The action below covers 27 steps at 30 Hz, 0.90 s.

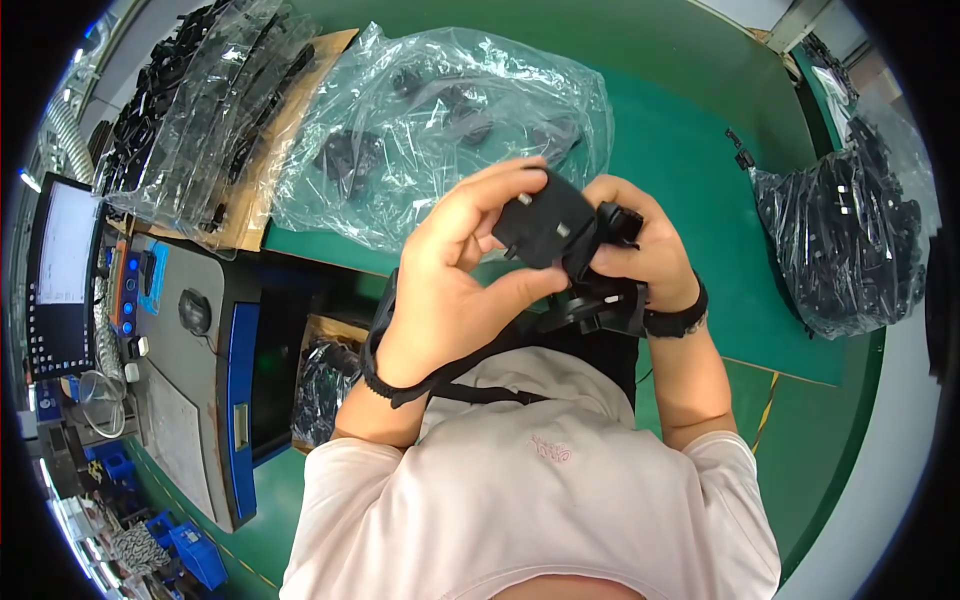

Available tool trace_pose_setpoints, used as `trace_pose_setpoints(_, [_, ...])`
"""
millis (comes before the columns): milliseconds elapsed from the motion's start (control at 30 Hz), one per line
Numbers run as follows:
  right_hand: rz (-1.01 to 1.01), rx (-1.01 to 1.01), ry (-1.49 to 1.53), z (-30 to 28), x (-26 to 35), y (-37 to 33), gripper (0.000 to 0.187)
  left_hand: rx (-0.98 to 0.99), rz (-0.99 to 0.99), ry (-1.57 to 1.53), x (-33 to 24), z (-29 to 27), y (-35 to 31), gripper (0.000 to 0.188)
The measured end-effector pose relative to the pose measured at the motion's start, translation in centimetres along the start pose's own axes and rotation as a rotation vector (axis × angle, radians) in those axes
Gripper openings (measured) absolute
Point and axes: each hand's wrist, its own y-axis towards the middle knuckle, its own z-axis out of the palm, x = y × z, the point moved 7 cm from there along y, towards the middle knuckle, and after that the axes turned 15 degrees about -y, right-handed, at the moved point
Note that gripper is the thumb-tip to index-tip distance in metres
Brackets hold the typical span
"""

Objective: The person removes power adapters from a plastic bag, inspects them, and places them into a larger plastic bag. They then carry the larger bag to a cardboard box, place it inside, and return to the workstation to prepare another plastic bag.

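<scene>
Pale pink cloth shirt lay nearest; farther off, left hand and right hand were both clamped on a black plastic assembly with square pegged plate, near side of the clear plastic bag. Left thumb-and-finger edge pinch, if loosened, risked a drop.

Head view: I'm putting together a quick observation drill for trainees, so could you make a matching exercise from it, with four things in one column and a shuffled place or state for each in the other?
Column 1
1. Black parts
2. Computer mouse
3. Large clear bag
4. Monitor

Column 2
A. On the green table, beyond the hands
B. At the far left, screen lit
C. Held in the left hand and right hand
D. On the grey cabinet top

Right pairs: 1-C, 2-D, 3-A, 4-B
</scene>
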Motion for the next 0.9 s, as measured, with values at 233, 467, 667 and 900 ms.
trace_pose_setpoints(233, [-0.012, -0.054, 0.130, 0.5, 0.4, 0.3, 0.029, -0.217, 0.180, 0.133, -2.0, -1.6, -0.1, 0.080])
trace_pose_setpoints(467, [0.004, -0.110, 0.069, 1.4, 0.8, -0.2, 0.030, -0.329, 0.317, 0.469, -4.5, -3.9, -1.1, 0.076])
trace_pose_setpoints(667, [0.112, -0.264, 0.011, 1.2, 0.5, -0.6, 0.037, -0.448, 0.416, 0.374, -6.2, -6.3, -2.7, 0.074])
trace_pose_setpoints(900, [0.124, -0.273, -0.075, 1.6, 0.6, -0.4, 0.043, -0.485, 0.507, 0.470, -7.7, -7.5, -3.6, 0.077])
